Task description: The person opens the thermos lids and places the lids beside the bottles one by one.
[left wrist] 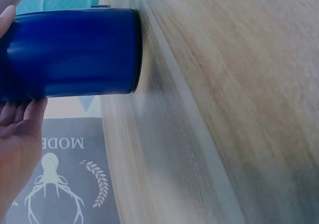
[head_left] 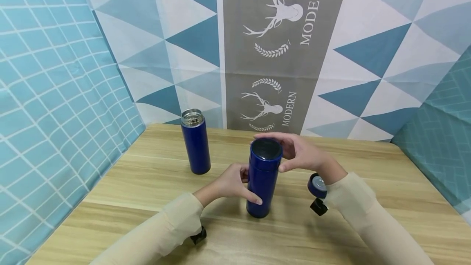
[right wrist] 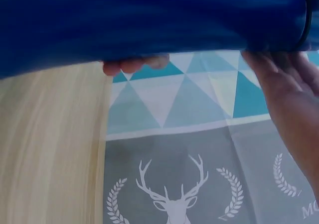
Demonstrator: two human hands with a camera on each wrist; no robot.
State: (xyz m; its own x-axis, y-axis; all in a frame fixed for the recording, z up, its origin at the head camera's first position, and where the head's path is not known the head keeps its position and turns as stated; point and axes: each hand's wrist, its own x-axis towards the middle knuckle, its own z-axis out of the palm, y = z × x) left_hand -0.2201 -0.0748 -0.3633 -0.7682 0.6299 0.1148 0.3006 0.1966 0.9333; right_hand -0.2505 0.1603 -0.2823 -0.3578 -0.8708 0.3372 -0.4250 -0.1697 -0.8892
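A dark blue thermos bottle (head_left: pixel 263 187) stands upright in front of me, its base right at the table top. A blue lid with a glossy black top (head_left: pixel 266 149) sits on its mouth. My left hand (head_left: pixel 235 183) grips the body from the left, thumb across the near side and fingers round the far side. At the upper right, my right hand (head_left: pixel 299 153) curls round the lid, with its thumb on the near edge and its fingers behind. In the right wrist view, fingertips of the left hand (right wrist: pixel 134 65) show past the bottle's body.
A second blue thermos bottle (head_left: pixel 197 144), its steel mouth uncovered, stands at the back left of the wooden table (head_left: pixel 147 216). A loose blue lid (head_left: pixel 317 186) lies by my right wrist, inner side up. Patterned cloth (head_left: pixel 265 60) hangs behind the table.
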